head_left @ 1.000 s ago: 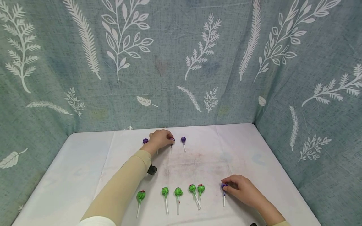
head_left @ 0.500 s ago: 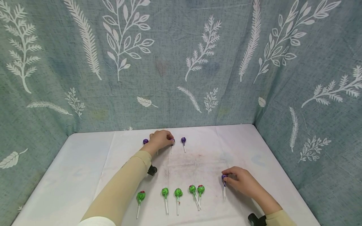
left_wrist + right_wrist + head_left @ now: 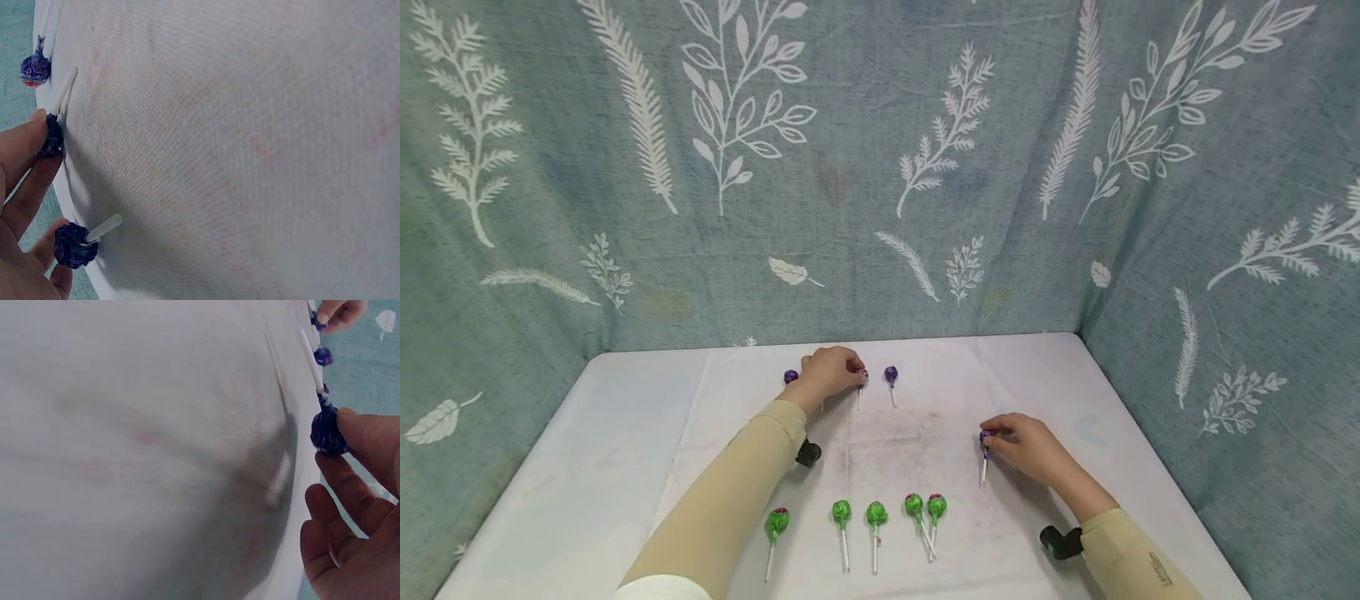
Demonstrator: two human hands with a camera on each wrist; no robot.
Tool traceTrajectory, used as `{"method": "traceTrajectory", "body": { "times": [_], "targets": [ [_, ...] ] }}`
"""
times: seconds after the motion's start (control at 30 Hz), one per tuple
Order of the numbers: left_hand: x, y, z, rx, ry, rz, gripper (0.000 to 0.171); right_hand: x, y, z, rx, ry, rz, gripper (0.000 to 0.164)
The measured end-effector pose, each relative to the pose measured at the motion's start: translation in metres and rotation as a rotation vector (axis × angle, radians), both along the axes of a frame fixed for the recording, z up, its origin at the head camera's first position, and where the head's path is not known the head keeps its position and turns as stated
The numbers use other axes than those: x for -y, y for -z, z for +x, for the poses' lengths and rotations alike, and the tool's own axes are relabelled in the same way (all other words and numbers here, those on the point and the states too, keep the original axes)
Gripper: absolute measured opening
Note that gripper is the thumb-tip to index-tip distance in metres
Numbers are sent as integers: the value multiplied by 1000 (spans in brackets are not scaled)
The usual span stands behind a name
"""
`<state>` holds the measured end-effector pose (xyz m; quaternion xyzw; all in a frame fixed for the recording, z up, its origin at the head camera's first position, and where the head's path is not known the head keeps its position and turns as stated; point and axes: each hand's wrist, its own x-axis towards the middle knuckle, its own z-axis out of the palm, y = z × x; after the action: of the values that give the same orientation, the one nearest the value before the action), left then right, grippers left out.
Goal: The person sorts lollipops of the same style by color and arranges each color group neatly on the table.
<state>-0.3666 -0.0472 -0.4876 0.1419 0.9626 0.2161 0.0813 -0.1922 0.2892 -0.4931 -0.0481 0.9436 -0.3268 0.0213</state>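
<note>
Near the back edge of the white table, my left hand [image 3: 831, 371] pinches a purple lollipop [image 3: 54, 136] by its candy head between thumb and finger. Another purple lollipop [image 3: 75, 245] lies below its other fingers, mostly hidden by the hand in the head view. One purple lollipop [image 3: 891, 373] lies to the right of this hand, and another [image 3: 791, 377] to its left. My right hand [image 3: 1028, 448] holds a purple lollipop [image 3: 328, 431] by the head with thumb and fingertip, stick hanging toward me, above the right part of the table; its shadow falls apart from it.
Green lollipops form a row at the front: one [image 3: 777, 521] by the left sleeve, two [image 3: 841, 511] mid-row, and a pair with crossed sticks [image 3: 913, 503]. Black wrist cameras [image 3: 1062, 543] stick out under both forearms. Patterned curtains [image 3: 850, 275] enclose the back and sides.
My right hand has lifted its purple lollipop from beside the green row and carried it toward the back and slightly left. The left hand has stayed on its lollipop.
</note>
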Motion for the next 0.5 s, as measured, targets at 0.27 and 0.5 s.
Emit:
{"method": "traceTrajectory", "body": {
  "times": [0.27, 0.5],
  "targets": [
    [1, -2, 1, -4, 2, -4, 20, 7, -10, -23, 6, -23, 60, 25],
    [1, -2, 1, -5, 5, -16, 20, 9, -17, -42, 23, -39, 88, 26]
  ]
}}
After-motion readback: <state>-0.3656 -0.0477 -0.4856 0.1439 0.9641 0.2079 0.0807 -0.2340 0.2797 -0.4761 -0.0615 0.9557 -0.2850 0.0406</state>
